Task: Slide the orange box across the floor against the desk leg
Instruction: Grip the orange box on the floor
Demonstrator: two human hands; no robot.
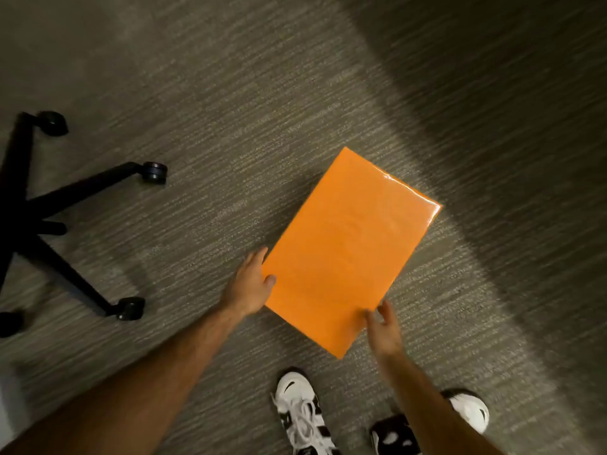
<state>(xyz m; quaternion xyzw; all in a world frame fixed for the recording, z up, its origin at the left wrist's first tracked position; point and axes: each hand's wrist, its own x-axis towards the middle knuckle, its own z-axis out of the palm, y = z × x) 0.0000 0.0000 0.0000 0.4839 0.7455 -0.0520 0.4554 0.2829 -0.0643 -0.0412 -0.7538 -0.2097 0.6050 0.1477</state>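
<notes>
Here, box (348, 254): flat on floor (230, 110).
Left hand (248, 284): thumb on top, fingers (258, 256) gripping side.
Right hand (384, 330): touching near edge; grip unclear.

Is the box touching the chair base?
No. The box lies on the carpet well apart from the chair base, with bare carpet between them.

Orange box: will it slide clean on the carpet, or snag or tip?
Probably stiff: the orange box shows straight edges and a flat top. Unlikely to tip, lying broad-face down. Glossy wrap may help, but the textured carpet will likely drag.
</notes>
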